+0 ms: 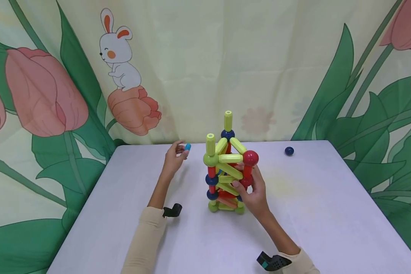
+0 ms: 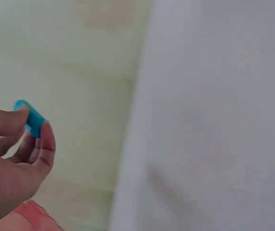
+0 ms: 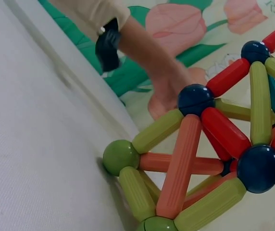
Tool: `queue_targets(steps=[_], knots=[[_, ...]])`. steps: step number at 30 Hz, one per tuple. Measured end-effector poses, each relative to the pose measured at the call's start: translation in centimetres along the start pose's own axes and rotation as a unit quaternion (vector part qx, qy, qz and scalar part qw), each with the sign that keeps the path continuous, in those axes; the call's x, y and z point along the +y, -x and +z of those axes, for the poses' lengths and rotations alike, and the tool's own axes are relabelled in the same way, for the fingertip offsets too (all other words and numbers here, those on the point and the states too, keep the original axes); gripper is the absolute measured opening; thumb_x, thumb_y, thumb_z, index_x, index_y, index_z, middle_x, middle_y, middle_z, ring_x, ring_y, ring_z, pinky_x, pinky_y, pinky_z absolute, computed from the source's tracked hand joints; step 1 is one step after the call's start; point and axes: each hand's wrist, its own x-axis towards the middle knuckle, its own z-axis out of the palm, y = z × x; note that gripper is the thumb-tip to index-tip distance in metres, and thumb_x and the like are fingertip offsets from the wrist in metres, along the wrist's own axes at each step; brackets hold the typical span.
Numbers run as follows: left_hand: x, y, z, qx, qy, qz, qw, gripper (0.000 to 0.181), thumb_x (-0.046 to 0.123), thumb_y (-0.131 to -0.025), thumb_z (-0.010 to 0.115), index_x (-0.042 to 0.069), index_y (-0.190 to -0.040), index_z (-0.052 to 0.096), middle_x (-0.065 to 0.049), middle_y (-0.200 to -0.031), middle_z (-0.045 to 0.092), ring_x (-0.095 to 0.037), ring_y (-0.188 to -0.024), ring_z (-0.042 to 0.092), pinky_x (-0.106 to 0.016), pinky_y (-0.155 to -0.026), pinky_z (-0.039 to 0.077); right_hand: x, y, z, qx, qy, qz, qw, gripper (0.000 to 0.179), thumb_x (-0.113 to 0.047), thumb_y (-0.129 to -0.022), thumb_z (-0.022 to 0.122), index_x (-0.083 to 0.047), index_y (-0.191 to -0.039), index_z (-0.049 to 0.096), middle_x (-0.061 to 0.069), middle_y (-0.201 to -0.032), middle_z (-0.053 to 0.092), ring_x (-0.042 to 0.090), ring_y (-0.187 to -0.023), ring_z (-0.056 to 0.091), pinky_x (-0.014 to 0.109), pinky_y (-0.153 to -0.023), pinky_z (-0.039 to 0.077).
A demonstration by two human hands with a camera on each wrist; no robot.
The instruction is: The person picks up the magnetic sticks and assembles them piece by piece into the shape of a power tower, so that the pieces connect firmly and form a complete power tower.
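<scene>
A tower of magnetic rods and balls (image 1: 230, 159) stands upright on the table, in yellow-green, red, dark blue and salmon. My right hand (image 1: 256, 193) grips its right side, thumb in front, by the red rod and balls. In the right wrist view only a sliver of that hand shows at the right edge, beside a dark blue ball (image 3: 258, 169). Left of the tower and apart from it, my left hand (image 1: 172, 160) is raised, pinching a short bright blue rod (image 2: 35, 122) between thumb and fingers. Two yellow-green rods (image 1: 228, 121) point up from the tower's top.
A loose dark blue ball (image 1: 289, 151) lies near the back right of the white table (image 1: 328, 213). Behind the table's far edge hangs a curtain (image 1: 198, 68) printed with tulips and a rabbit. Each wrist wears a black camera (image 1: 172, 210).
</scene>
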Motion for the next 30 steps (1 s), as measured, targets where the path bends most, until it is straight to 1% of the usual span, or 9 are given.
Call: queue_targets(steps=[5, 8, 11, 14, 16, 18, 21, 26, 30], knots=[[6.2, 3.0, 0.0, 0.004, 0.171, 0.014, 0.9852, 0.036, 0.004, -0.097, 0.057, -0.003, -0.132, 0.056, -0.013, -0.119, 0.056, -0.013, -0.097, 0.057, -0.019, -0.082, 0.054, -0.1, -0.2, -0.1, 0.004, 0.002, 0.004, 1.0, 0.049, -0.007, -0.086, 0.072, -0.003, -0.13, 0.051, 0.016, -0.13, 0.049, 0.017, -0.127, 0.049, 0.02, -0.092, 0.052], [9.2, 5.2, 0.2, 0.011, 0.225, 0.041, 0.9734, 0.036, 0.011, -0.097, 0.06, -0.003, -0.13, 0.055, -0.01, -0.115, 0.058, -0.012, -0.096, 0.058, -0.022, -0.087, 0.054, -0.1, -0.3, -0.1, 0.006, 0.003, 0.006, 1.0, 0.048, -0.007, -0.086, 0.071, -0.004, -0.13, 0.052, 0.015, -0.13, 0.05, 0.018, -0.126, 0.049, 0.02, -0.092, 0.052], [11.7, 7.8, 0.4, 0.047, 0.252, 0.08, 0.9633, 0.04, 0.015, -0.096, 0.062, -0.004, -0.13, 0.053, -0.011, -0.108, 0.059, -0.014, -0.096, 0.06, -0.024, -0.09, 0.054, -0.1, -0.2, -0.1, 0.007, 0.001, 0.011, 0.9999, 0.047, -0.007, -0.087, 0.071, -0.005, -0.13, 0.052, 0.013, -0.13, 0.05, 0.018, -0.125, 0.05, 0.02, -0.091, 0.052], [14.2, 10.6, 0.8, 0.098, 0.247, 0.142, 0.9535, 0.04, 0.013, -0.094, 0.064, -0.006, -0.128, 0.053, -0.01, -0.105, 0.061, -0.017, -0.097, 0.062, -0.024, -0.089, 0.054, -0.2, -0.1, 0.0, 0.006, 0.0, 0.015, 0.9999, 0.048, -0.007, -0.086, 0.072, -0.006, -0.13, 0.052, 0.013, -0.129, 0.05, 0.018, -0.125, 0.051, 0.02, -0.091, 0.052], [15.7, 12.2, 1.3, 0.123, 0.213, 0.194, 0.9495, 0.036, 0.01, -0.093, 0.066, -0.006, -0.124, 0.055, -0.009, -0.104, 0.063, -0.018, -0.095, 0.063, -0.022, -0.086, 0.054, -0.2, -0.1, 0.1, 0.006, 0.0, 0.016, 0.9999, 0.047, -0.006, -0.087, 0.071, -0.006, -0.13, 0.052, 0.013, -0.129, 0.05, 0.018, -0.124, 0.051, 0.021, -0.091, 0.052], [16.9, 13.5, 2.1, 0.128, 0.17, 0.245, 0.9459, 0.034, 0.01, -0.092, 0.067, -0.005, -0.121, 0.057, -0.012, -0.102, 0.065, -0.017, -0.092, 0.063, -0.021, -0.08, 0.053, -0.2, -0.1, 0.1, 0.005, 0.0, 0.018, 0.9998, 0.047, -0.006, -0.087, 0.071, -0.006, -0.13, 0.052, 0.012, -0.129, 0.051, 0.018, -0.124, 0.051, 0.02, -0.092, 0.052], [18.3, 14.5, 3.6, 0.104, 0.114, 0.288, 0.9452, 0.033, 0.011, -0.091, 0.069, -0.003, -0.119, 0.059, -0.014, -0.099, 0.067, -0.015, -0.083, 0.061, -0.021, -0.069, 0.05, -0.2, -0.1, 0.1, 0.005, 0.005, 0.023, 0.9997, 0.05, -0.004, -0.086, 0.071, -0.007, -0.131, 0.052, 0.011, -0.13, 0.05, 0.017, -0.124, 0.05, 0.019, -0.091, 0.052], [19.9, 14.2, 6.7, 0.049, 0.077, 0.276, 0.9568, 0.034, 0.01, -0.087, 0.073, 0.001, -0.118, 0.061, -0.011, -0.099, 0.07, -0.015, -0.076, 0.064, -0.022, -0.063, 0.054, -0.1, 0.1, 0.0, 0.005, 0.034, 0.02, 0.9992, 0.063, 0.003, -0.081, 0.074, -0.004, -0.137, 0.047, 0.015, -0.131, 0.049, 0.009, -0.123, 0.049, 0.015, -0.088, 0.051], [20.8, 12.9, 8.7, 0.04, 0.061, 0.268, 0.9606, 0.033, 0.013, -0.088, 0.072, 0.003, -0.118, 0.063, -0.011, -0.103, 0.072, -0.014, -0.07, 0.067, -0.022, -0.065, 0.057, -0.3, 0.0, -0.1, 0.007, 0.056, 0.003, 0.9984, 0.063, 0.009, -0.077, 0.074, 0.005, -0.133, 0.046, 0.022, -0.127, 0.05, 0.0, -0.121, 0.047, 0.012, -0.089, 0.049]])
